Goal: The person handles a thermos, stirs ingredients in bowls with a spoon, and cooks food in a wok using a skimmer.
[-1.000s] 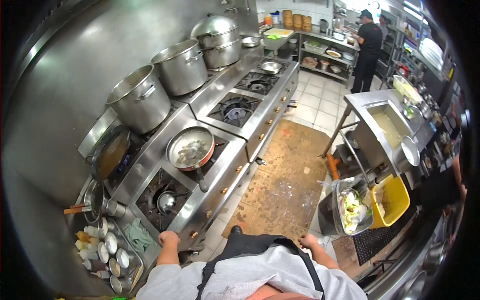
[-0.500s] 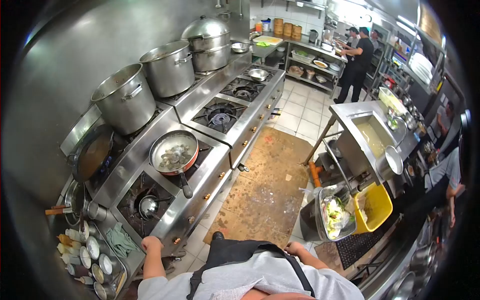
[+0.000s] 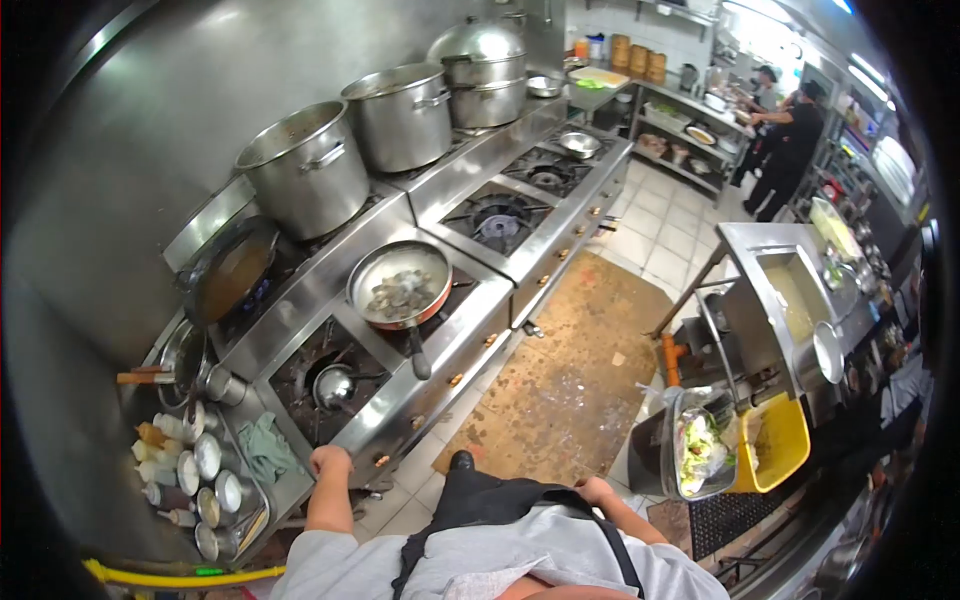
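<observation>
My left hand (image 3: 331,460) is at the front edge of the stove (image 3: 440,352), beside the control knobs, its fingers curled over the edge. Whatever they grip there is hidden. A frying pan (image 3: 402,285) with a red outside and dark handle stands on a burner, grey shellfish-like pieces inside. Nearer to my left hand, a ladle (image 3: 333,386) lies bowl-up on the front burner. A green cloth (image 3: 268,449) is crumpled on the counter to the left. My right hand (image 3: 597,490) hangs by my apron (image 3: 500,500), fingers curled, with nothing visible in it.
Large steel pots (image 3: 305,170) and a dark wok (image 3: 235,280) line the back. Seasoning tubs (image 3: 208,455) and bottles are at the left. A waste bin (image 3: 655,450), a yellow bin (image 3: 775,445) and a sink (image 3: 795,300) stand right. Co-workers (image 3: 790,150) stand farther back.
The view has turned left, so the stove and pots sit farther right in the picture. A yellow hose-like strip now shows at lower left. My hands keep nearly the same places.
</observation>
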`<action>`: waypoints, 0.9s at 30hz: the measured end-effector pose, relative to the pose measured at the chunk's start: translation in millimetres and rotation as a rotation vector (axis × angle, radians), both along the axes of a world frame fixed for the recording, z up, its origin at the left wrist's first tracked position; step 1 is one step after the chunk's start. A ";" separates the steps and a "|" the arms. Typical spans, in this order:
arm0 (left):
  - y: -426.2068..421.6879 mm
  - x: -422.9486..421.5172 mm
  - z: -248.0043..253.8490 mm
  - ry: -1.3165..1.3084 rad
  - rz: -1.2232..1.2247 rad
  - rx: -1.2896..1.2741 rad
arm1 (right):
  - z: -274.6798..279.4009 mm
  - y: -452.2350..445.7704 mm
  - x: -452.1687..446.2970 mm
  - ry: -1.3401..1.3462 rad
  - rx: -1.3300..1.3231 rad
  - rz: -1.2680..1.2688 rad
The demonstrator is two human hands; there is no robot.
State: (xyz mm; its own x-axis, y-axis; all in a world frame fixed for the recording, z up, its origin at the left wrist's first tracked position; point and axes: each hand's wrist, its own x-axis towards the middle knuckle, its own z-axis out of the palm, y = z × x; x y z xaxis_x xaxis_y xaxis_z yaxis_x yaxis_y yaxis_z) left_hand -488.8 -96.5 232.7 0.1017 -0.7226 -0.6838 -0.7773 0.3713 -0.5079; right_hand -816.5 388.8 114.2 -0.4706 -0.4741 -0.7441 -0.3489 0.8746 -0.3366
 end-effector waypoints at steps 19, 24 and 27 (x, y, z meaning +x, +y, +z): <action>-9.7 14.9 -26.7 0.044 0.001 -0.034 | -80.0 28.8 -21.8 0.024 -0.022 0.014; 10.0 12.1 -10.7 0.170 0.046 -0.225 | -45.9 8.2 -27.5 0.031 -0.037 0.134; -4.7 26.4 -38.3 0.211 -0.100 -0.139 | -26.4 7.4 -20.3 0.031 0.039 0.078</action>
